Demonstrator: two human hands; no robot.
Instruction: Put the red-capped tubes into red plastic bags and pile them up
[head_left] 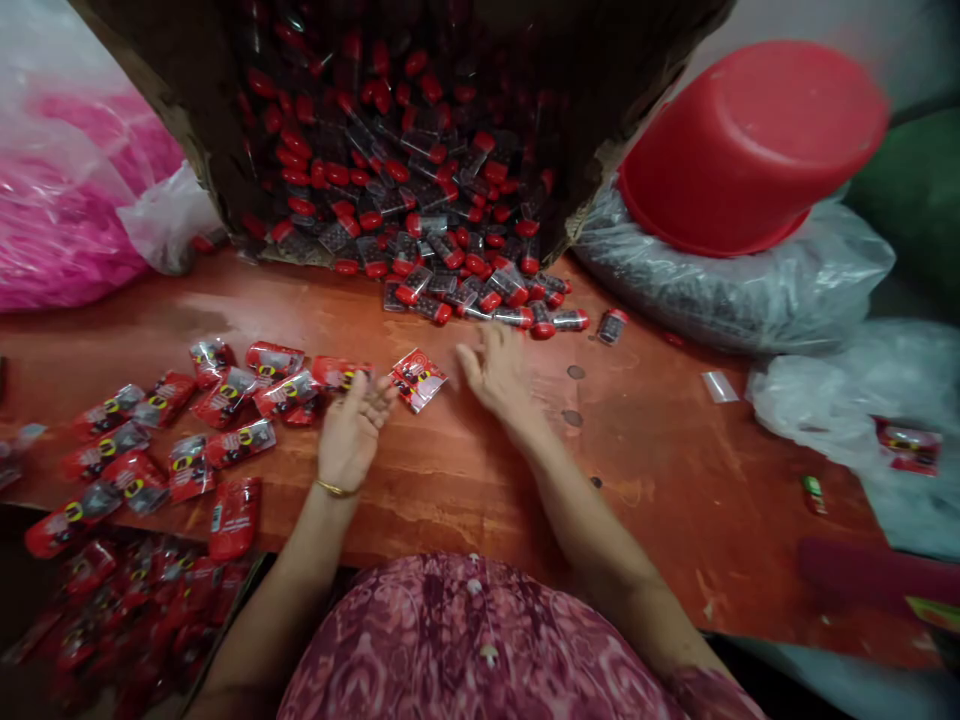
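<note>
My left hand (349, 436), a bracelet on its wrist, is at the middle left of the table with its fingers loosely apart. Just beyond its fingertips lies a small red printed card or sleeve (420, 381); whether they touch it I cannot tell. A red packet (339, 373) lies right behind this hand. My right hand (495, 372) reaches forward, slightly blurred, its fingers spread close to the small clear bottles with red caps (511, 317) and dark contents. Nothing shows in its grasp. To the left lie several filled red wrapped packets (241, 442).
A large cardboard box (634, 95) lies open toward me, spilling capped bottles. An upturned red tub (757, 150) rests on a clear bag (735, 270). Pink goods fill a bag (67, 200) at left. More packets (150, 620) lie below the table's front edge.
</note>
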